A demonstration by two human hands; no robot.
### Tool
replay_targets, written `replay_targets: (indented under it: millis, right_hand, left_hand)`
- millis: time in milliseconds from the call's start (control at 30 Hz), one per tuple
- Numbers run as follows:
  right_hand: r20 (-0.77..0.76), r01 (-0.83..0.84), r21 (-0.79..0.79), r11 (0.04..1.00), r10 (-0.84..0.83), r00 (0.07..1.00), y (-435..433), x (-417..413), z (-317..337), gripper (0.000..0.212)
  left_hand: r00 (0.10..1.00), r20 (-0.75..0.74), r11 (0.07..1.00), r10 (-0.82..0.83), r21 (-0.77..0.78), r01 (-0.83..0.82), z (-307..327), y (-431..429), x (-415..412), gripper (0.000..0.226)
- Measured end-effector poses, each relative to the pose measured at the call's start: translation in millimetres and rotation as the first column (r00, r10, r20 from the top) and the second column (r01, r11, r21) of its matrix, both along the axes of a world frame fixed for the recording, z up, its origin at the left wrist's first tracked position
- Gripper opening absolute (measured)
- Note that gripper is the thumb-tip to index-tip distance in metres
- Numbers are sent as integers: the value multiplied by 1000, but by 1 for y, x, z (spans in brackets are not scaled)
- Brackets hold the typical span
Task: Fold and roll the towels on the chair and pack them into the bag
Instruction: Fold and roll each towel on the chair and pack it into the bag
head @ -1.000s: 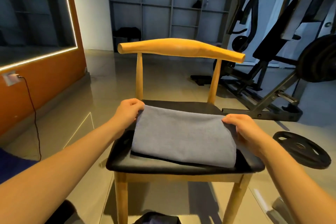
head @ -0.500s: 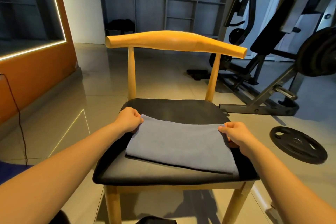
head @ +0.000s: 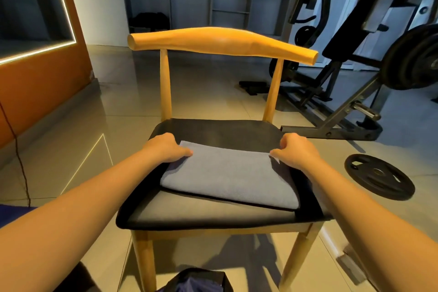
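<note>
Left grip point(head: 166, 149) and right grip point(head: 297, 153) (fingers curled) on towel point(head: 227, 178) corners

I see the towel point(head: 227, 178) lying on the chair point(head: 220, 130) seat, toward its front edge, with bare seat behind it. My left hand point(head: 166, 148) holds the towel's far left corner and my right hand point(head: 296, 150) its far right corner. A bag point(head: 196, 282) lies on the floor before the chair, and a weight plate point(head: 379, 176) lies to the chair's right.
</note>
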State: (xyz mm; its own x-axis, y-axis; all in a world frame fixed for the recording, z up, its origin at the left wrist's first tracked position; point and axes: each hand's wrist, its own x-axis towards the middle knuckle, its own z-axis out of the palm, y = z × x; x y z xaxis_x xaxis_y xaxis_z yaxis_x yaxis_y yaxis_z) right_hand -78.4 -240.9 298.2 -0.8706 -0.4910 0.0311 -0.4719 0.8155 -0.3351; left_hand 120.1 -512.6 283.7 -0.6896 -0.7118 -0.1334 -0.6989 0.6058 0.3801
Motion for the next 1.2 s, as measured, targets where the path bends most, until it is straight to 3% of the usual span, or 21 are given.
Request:
replay_targets:
  millis: [67,167,267,367,467,567,633,700,733,767,833,933,1067,1133,1200]
  right_hand:
    - [129,-115,21,993,112,985,-6,-2,6,30]
    - [275,-171,52,984,151,949,-11,-5,7,27]
    - [353,-174,44,984,148,924,-8,-2,14,28]
    - [522,-145,-115,983,184,833,2,3,21,21]
    - [750,-84,-288,954,279,599,13,18,25,21]
    - [791,-70,-381,922,364,493,18,35,16,24]
    - [800,-15,-416,909,374,469,19,49,6,25]
    - [786,39,-412,911,333,520,20,63,-3,23]
    - [765,55,-409,911,309,565,20,68,-5,22]
    - [738,71,-415,907,290,610,21,73,-7,23]
    - [661,98,-443,891,251,707,21,76,-10,30]
    - [546,78,-439,895,196,815,22,75,-11,34]
    - [482,40,-444,895,201,853,25,73,-17,24]
    - [330,-36,-355,934,161,930,27,76,-21,19]
    - [43,-96,-189,977,106,993,30,82,-22,19]
  left_hand:
    - [996,82,989,-27,148,15,5,-4,4,56]
    - [986,154,971,-66,236,28,3,-3,7,55]
    - [991,99,949,-85,310,50,13,0,10,38]
    - [997,9,933,-79,354,71,31,-13,14,23]
    - [993,-108,963,-51,260,78,51,-31,6,20]
    - [951,-297,993,-91,49,111,63,-34,-25,17]
    - [933,-330,974,-146,-215,76,64,-31,-48,24]
    - [952,-236,889,-193,-452,68,57,-20,-61,43]
    - [953,-196,868,-233,-484,113,51,-10,-63,46]
    - [941,-169,874,-294,-446,193,46,4,-59,42]
    - [880,-171,886,-444,-230,402,31,40,-39,24]
    - [771,-208,789,-601,-5,614,13,91,11,25]
    - [686,-66,684,-725,-185,705,-4,115,54,43]
    - [689,-93,686,-719,-251,683,-12,114,64,43]
    - [703,-149,711,-695,-285,643,-19,112,71,41]
